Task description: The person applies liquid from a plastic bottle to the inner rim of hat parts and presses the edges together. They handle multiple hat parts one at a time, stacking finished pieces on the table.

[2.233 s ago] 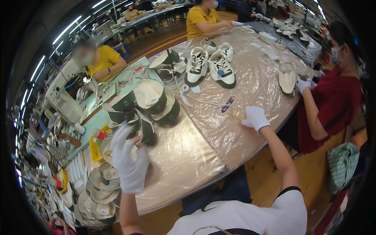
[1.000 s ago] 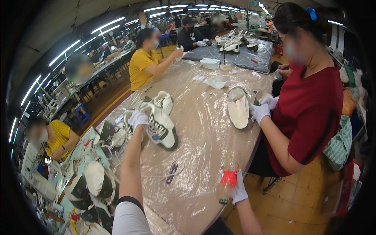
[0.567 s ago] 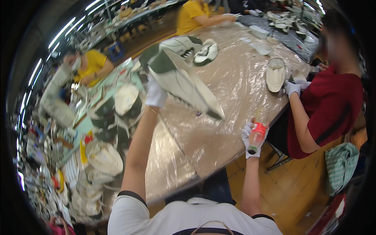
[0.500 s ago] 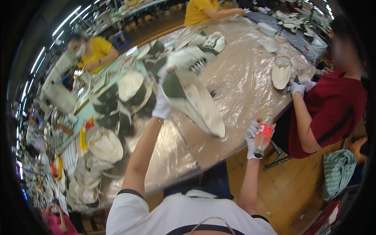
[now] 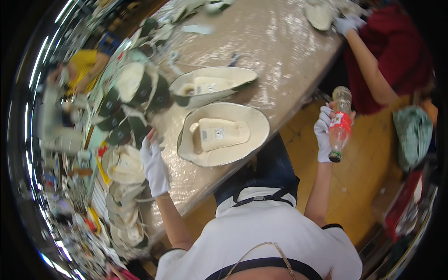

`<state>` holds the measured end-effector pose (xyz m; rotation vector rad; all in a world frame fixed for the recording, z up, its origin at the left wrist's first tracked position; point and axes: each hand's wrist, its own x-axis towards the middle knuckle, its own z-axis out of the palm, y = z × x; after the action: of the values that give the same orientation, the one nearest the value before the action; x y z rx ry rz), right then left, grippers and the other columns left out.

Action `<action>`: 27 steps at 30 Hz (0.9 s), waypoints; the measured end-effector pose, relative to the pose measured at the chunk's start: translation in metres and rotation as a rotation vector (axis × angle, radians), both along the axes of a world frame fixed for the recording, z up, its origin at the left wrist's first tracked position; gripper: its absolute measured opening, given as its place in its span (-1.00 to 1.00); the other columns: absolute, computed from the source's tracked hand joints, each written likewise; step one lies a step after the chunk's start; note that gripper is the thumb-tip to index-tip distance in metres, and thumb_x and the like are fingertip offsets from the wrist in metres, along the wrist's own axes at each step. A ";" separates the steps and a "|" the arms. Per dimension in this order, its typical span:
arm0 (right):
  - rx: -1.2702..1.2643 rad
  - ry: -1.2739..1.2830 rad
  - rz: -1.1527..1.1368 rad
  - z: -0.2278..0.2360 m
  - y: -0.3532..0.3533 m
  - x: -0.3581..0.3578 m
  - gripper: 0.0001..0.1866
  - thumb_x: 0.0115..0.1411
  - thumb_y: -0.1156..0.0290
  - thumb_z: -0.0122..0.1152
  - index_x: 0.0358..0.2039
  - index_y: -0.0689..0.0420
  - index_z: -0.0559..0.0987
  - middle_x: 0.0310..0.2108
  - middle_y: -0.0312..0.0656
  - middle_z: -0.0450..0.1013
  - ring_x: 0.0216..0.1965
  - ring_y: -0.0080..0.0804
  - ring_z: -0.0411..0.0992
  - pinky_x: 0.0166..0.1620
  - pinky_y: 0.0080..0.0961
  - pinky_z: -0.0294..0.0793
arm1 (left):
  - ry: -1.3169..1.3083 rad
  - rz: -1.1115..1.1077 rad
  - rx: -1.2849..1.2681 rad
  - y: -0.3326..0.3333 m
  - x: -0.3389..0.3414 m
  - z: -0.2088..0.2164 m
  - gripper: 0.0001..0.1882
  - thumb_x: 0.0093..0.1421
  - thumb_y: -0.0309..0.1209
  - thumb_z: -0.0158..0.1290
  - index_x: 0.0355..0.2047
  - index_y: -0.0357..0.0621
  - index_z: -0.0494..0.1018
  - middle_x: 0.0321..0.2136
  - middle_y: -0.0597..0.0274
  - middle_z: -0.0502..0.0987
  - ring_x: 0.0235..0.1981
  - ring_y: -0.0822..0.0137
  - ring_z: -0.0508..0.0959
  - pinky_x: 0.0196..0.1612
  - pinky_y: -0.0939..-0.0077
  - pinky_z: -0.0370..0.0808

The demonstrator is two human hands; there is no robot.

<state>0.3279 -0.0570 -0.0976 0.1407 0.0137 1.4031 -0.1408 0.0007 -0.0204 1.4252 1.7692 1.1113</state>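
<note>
Gripping a clear bottle (image 5: 339,133) with a red label (image 5: 341,121), right hand (image 5: 324,130) past the surface's (image 5: 280,51) edge, left hand (image 5: 155,169) loosely spread, near two shoes (image 5: 233,142) lying on it, insole labels (image 5: 218,133) too small to read

"What are you seeing on your distant feed?"

"I'm seeing a white shirt (image 5: 261,224) with black-edged collar (image 5: 261,261) and sleeves (image 5: 345,247), dark blue trousers (image 5: 277,163), a thin chain (image 5: 283,256), white gloves (image 5: 156,172) covering both hands (image 5: 323,133)."
</note>
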 end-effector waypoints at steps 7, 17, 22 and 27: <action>-0.001 0.042 -0.083 -0.023 -0.056 0.009 -0.24 0.22 -0.24 0.18 0.02 0.28 0.38 -0.37 -0.22 0.28 -0.51 -0.56 0.11 -0.46 -0.59 0.14 | 0.356 -0.271 0.070 -0.009 0.079 -0.009 -0.47 0.27 -0.47 0.01 0.26 -0.22 0.29 0.23 -0.06 0.33 0.30 0.10 0.29 0.34 0.30 0.16; 0.007 0.099 -0.133 -0.050 -0.101 0.012 -0.21 0.20 -0.28 0.16 0.02 0.27 0.43 -0.35 -0.22 0.29 -0.46 -0.49 0.18 -0.44 -0.55 0.19 | 0.599 -0.113 0.044 -0.002 0.082 -0.034 -0.65 0.29 -0.36 -0.04 0.02 -0.25 0.50 0.25 -0.11 0.26 0.25 -0.02 0.33 0.24 0.26 0.29; 0.107 0.091 -0.081 -0.047 -0.092 0.005 -0.18 0.20 -0.31 0.13 0.05 0.29 0.42 -0.34 -0.21 0.30 -0.44 -0.48 0.19 -0.42 -0.53 0.22 | 0.695 -0.106 0.108 -0.008 0.089 -0.042 -0.64 0.28 -0.34 -0.03 0.00 -0.27 0.50 0.29 -0.19 0.21 0.28 -0.07 0.30 0.23 0.21 0.31; 0.100 0.073 -0.144 -0.034 -0.104 0.000 -0.20 0.21 -0.29 0.14 0.02 0.30 0.41 -0.34 -0.22 0.27 -0.44 -0.50 0.18 -0.41 -0.55 0.21 | 0.737 -0.122 0.137 -0.007 0.097 -0.042 -0.63 0.29 -0.27 -0.01 -0.01 -0.25 0.52 0.27 -0.19 0.25 0.29 -0.09 0.27 0.27 0.20 0.25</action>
<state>0.3277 -0.1613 -0.1317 0.2708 -0.0054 1.2546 -0.0438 -0.0067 -0.0620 2.1888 2.0599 0.6864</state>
